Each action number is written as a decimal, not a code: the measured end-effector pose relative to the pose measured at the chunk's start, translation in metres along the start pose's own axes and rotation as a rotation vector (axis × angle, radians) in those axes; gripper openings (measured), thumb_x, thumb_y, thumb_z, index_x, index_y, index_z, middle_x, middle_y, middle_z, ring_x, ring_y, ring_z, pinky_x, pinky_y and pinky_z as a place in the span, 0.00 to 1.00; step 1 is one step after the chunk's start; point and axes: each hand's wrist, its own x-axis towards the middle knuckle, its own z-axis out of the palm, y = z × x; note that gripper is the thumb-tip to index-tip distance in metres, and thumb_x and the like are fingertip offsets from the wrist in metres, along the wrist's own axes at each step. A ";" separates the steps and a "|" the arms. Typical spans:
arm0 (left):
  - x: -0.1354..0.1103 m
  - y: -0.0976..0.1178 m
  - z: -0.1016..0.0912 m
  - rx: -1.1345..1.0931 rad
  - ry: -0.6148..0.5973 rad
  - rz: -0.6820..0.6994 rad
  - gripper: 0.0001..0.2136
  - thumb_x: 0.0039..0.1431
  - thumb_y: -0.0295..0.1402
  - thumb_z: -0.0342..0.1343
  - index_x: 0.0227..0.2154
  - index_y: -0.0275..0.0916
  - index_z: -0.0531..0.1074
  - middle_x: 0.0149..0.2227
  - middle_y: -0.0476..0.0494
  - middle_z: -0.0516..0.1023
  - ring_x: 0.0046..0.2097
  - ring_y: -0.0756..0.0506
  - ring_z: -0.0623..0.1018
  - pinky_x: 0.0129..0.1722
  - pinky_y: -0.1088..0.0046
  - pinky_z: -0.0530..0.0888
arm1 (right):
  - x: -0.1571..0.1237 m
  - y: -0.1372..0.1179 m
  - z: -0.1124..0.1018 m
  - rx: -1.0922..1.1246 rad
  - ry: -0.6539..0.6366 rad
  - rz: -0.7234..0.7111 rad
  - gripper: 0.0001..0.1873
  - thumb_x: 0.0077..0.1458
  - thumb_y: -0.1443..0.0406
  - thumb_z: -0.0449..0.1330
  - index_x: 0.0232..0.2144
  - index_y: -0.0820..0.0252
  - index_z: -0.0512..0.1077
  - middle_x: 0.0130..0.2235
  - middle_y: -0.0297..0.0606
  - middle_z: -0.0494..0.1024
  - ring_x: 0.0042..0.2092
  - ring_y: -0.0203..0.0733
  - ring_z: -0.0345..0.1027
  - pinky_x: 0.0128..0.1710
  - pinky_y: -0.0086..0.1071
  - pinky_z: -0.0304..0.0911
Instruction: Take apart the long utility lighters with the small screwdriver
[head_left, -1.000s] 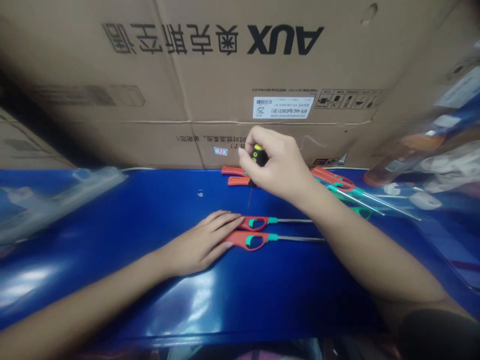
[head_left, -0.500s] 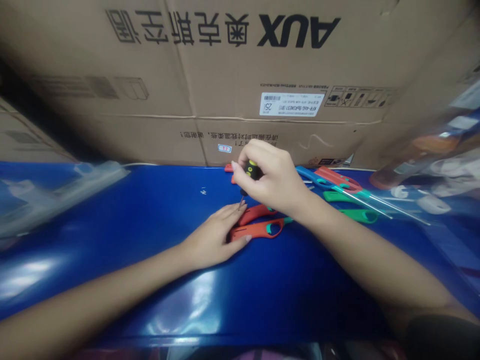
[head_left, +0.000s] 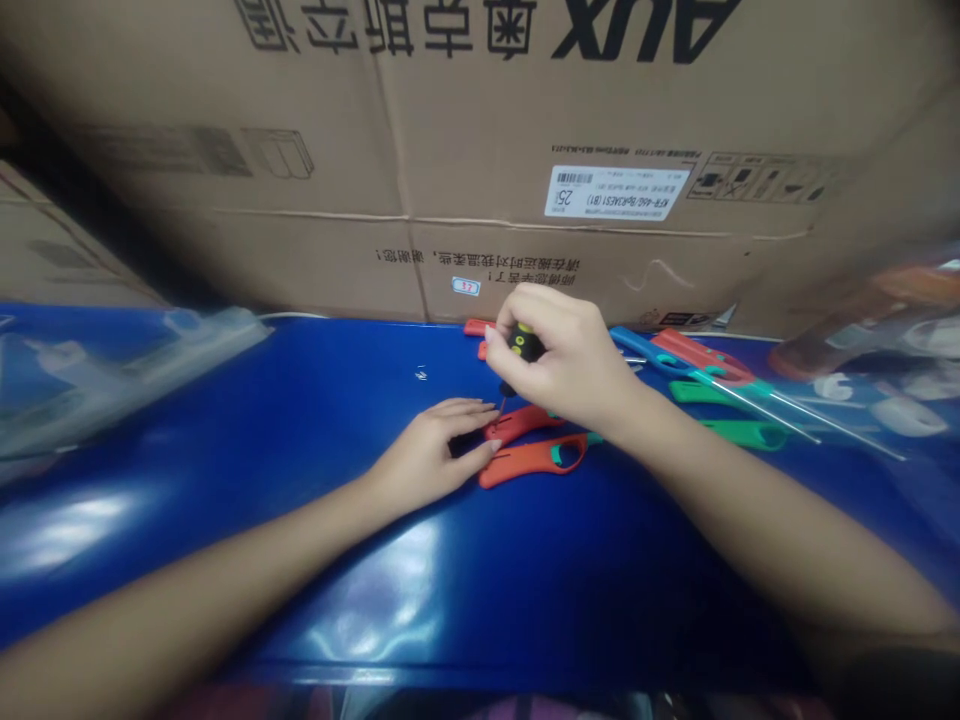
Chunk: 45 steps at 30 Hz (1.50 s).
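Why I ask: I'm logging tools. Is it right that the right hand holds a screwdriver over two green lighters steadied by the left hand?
Not quite. In the head view the two lighters are orange-red, not green. The right hand holds the screwdriver over them, and the left hand steadies them.

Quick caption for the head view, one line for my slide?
Right hand holds a screwdriver tip-down on an orange lighter; left hand holds its end.
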 end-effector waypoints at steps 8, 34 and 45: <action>0.000 -0.004 0.000 -0.103 0.016 -0.088 0.16 0.60 0.37 0.63 0.49 0.37 0.80 0.51 0.39 0.82 0.56 0.39 0.78 0.59 0.55 0.75 | -0.003 -0.004 0.004 -0.004 -0.008 0.001 0.10 0.59 0.72 0.53 0.26 0.57 0.61 0.28 0.32 0.67 0.31 0.35 0.60 0.34 0.30 0.57; 0.010 -0.016 0.001 -0.132 -0.047 0.034 0.11 0.58 0.36 0.65 0.42 0.38 0.78 0.49 0.39 0.78 0.53 0.37 0.77 0.54 0.56 0.75 | 0.004 -0.037 -0.004 -0.201 -0.489 0.049 0.19 0.65 0.65 0.48 0.56 0.65 0.65 0.44 0.43 0.80 0.38 0.41 0.71 0.33 0.32 0.54; 0.007 -0.016 -0.001 -0.005 -0.048 0.018 0.17 0.59 0.40 0.65 0.49 0.39 0.79 0.49 0.37 0.77 0.53 0.36 0.76 0.55 0.52 0.74 | 0.008 -0.023 -0.023 -0.234 -0.480 0.093 0.12 0.66 0.62 0.48 0.42 0.61 0.70 0.39 0.40 0.79 0.34 0.40 0.68 0.30 0.32 0.50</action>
